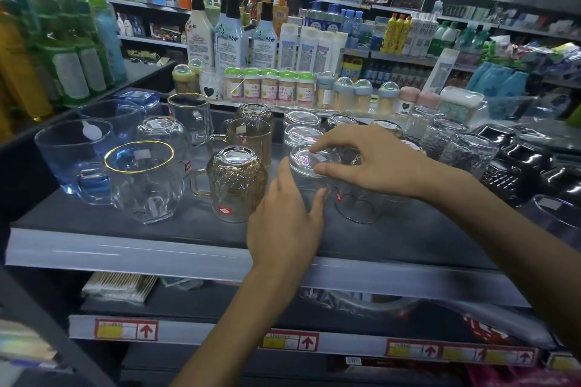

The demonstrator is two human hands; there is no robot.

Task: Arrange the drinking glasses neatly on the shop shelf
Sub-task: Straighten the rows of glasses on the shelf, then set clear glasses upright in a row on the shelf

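Left hand (283, 220) grip wraps inverted glass (302, 161); right hand (377, 160) grip pinches its base.

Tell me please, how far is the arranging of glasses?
Done: three amber mugs stand roughly in a file. In hand: the left hand and right hand hold an upside-down clear glass. Left: the gold-rimmed glass and blue mugs look uneven.
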